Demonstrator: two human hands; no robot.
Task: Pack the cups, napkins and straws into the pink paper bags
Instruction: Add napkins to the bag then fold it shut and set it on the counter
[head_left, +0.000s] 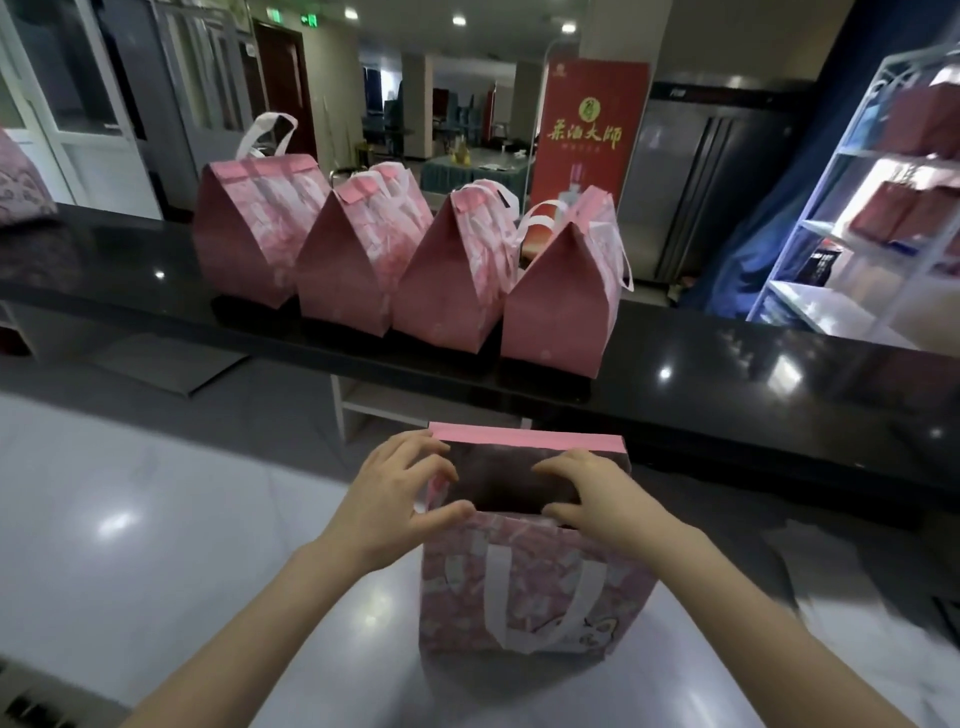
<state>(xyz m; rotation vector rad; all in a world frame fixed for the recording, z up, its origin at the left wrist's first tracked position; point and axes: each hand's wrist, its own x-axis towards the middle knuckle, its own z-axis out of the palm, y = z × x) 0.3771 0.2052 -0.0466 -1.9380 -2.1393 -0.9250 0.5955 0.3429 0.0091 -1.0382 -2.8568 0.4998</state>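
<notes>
While open, bag (524, 597) rim in hands (387, 501) (597, 501)

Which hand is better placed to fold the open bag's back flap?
Probably left. The left hand has fingers up at the back flap of the open bag; the right hand sits lower, fingers over the mouth, thumb on the near edge.
</notes>
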